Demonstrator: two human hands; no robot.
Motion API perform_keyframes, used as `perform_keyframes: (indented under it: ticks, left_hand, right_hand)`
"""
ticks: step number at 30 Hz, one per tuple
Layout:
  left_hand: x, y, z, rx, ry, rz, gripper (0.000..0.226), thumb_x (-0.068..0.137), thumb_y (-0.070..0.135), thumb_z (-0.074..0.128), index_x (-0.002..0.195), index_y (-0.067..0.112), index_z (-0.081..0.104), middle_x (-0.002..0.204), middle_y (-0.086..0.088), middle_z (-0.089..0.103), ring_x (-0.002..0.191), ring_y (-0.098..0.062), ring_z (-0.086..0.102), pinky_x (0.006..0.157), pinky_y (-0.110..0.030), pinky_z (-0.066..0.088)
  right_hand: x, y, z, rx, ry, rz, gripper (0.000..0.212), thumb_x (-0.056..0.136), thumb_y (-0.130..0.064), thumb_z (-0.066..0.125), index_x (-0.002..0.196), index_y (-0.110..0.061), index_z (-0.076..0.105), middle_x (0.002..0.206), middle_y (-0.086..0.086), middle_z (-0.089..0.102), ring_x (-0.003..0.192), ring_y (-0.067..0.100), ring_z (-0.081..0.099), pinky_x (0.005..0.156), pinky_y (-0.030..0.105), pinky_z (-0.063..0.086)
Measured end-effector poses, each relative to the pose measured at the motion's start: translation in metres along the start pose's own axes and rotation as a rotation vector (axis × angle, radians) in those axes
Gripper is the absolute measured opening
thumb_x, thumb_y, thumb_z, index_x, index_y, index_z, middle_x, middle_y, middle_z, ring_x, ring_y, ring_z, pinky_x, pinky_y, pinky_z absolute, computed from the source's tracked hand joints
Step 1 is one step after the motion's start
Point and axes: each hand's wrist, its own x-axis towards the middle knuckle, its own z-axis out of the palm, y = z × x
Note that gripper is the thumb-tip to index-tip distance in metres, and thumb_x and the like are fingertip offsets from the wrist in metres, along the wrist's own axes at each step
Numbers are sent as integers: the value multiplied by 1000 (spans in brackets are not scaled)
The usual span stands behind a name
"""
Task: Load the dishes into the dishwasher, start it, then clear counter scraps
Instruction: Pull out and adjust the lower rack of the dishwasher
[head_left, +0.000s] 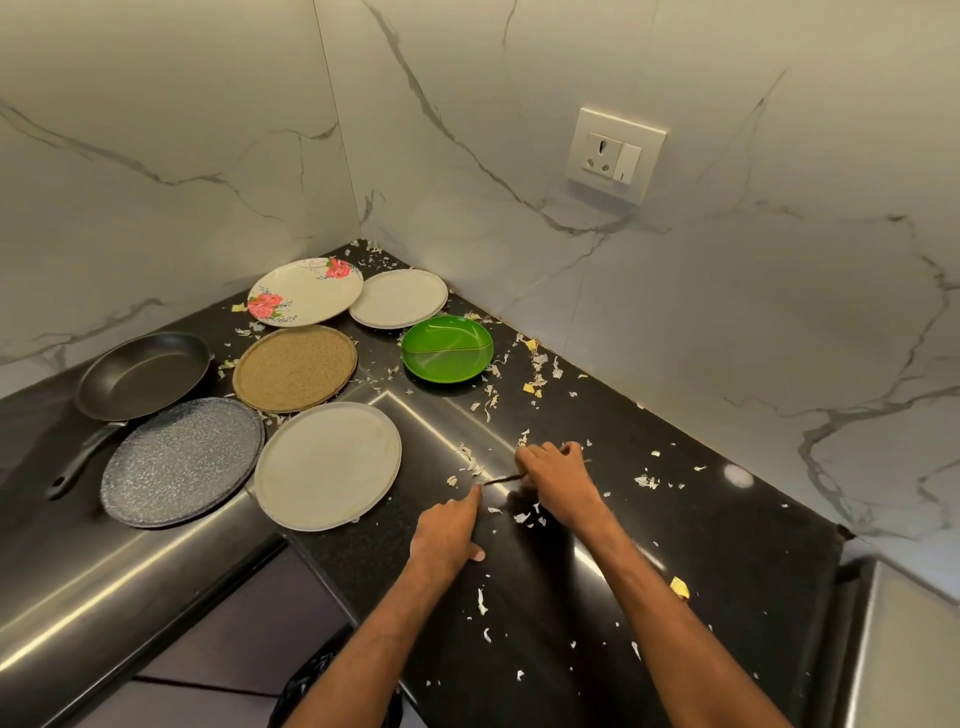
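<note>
Touching counter (727, 545): left hand (447, 525), right hand (558, 475)

Plates (327, 465) and frying pan (145, 374) crowded the left and corner of the counter (727, 545), marble walls (727, 312) closed rear and right; its front-right stretch lay open, only thin scraps (535, 374) strewn there.

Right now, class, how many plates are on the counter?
6: floral plate at back left, small pale plate beside it, green plate further right, brown plate centre, speckled grey plate front left, large pale plate front centre. None seems hidden.
</note>
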Motion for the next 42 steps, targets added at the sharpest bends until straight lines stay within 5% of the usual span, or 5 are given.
perform_keyframes:
  ticks: [10,19,29,35,42]
  left_hand:
    - [-20,-13,6,-178,125,75,99,89,31,69,158,23,-1,142,-6,53,128,-23,53,103,-43,45]
    - [-67,-31,19,-404,232,253,68,95,35,62,154,26,29,145,4,51,132,-15,49,106,-36,41]
    - [-144,-47,34,-433,394,618,23,97,26,59,118,26,70,105,7,72,95,-9,66,82,-28,51]
    - [-201,-65,66,-537,38,782,23,99,41,49,85,37,67,71,10,68,64,-9,61,64,-37,51]
    - [-280,-37,128,-797,-254,668,25,99,21,59,84,5,71,61,2,59,50,-4,46,54,-22,40]
  right_hand:
    - [-51,-53,1,664,522,294,20,86,-7,72,103,-16,66,97,-4,70,88,9,65,76,30,55]
    - [-95,-109,5,1080,715,706,18,89,-10,72,101,-16,60,92,-3,70,88,11,71,80,34,61]
    - [-182,-210,-18,1866,1118,925,28,91,4,61,114,-5,50,100,20,72,93,35,71,71,39,61]
    - [-274,-269,-14,1775,1266,1050,10,93,-9,65,101,-5,65,96,18,73,91,29,72,73,35,61]
    - [-403,-319,-6,1659,1414,1452,18,97,-13,62,82,-3,67,61,9,70,50,16,68,51,28,59]
